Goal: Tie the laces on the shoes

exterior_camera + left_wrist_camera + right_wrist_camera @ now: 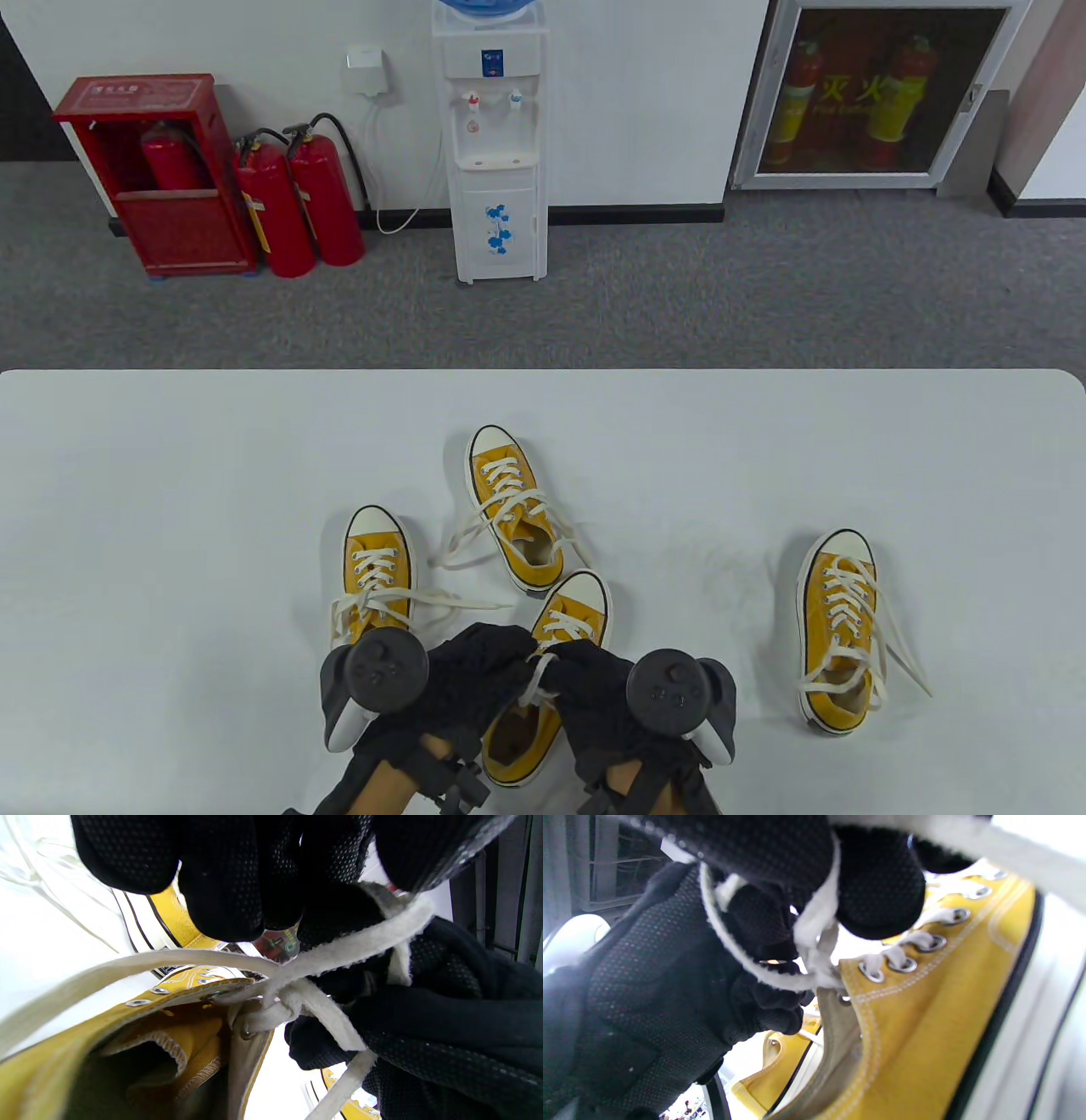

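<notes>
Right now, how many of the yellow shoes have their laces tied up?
None looks finished yet. Both hands, left hand and right hand, are gripping the white laces of the nearest yellow sneaker, with a first crossing showing at its top eyelets. The left sneaker, the far sneaker and the right sneaker have loose lace ends trailing on the table, so three wait.
</notes>
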Demonstrator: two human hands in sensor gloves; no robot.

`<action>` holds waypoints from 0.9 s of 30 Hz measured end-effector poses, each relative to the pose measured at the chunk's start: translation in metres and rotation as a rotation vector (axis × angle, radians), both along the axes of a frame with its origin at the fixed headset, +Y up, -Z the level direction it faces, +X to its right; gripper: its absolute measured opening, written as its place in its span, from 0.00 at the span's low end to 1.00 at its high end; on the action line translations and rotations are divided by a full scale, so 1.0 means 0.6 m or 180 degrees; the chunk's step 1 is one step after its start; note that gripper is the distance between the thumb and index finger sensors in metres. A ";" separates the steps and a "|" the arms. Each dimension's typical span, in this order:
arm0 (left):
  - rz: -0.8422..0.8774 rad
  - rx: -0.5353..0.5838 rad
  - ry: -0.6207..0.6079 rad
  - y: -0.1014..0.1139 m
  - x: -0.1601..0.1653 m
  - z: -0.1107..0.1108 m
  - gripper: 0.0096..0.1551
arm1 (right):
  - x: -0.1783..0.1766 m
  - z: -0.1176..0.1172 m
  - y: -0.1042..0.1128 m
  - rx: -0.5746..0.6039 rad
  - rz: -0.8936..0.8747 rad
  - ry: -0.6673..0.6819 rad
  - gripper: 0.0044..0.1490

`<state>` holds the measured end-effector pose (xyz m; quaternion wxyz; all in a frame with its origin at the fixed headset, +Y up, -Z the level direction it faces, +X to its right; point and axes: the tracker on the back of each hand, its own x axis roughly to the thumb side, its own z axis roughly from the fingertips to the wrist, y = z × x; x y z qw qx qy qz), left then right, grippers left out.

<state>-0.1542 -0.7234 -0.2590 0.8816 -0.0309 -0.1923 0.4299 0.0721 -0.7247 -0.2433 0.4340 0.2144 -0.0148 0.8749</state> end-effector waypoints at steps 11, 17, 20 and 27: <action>-0.0149 0.0173 0.0158 0.012 0.000 0.004 0.20 | -0.003 0.002 0.003 0.0002 0.0111 0.0046 0.26; -0.0199 0.0098 0.0419 0.015 -0.033 -0.007 0.20 | 0.012 -0.007 0.003 -0.0231 -0.0056 0.0049 0.28; -0.0465 0.0121 0.0558 0.012 -0.047 -0.013 0.19 | 0.027 -0.014 0.002 -0.0375 -0.0187 0.0030 0.27; -0.0684 0.0001 0.0727 0.002 -0.065 -0.022 0.18 | 0.064 -0.028 -0.005 -0.0579 -0.0387 -0.0193 0.27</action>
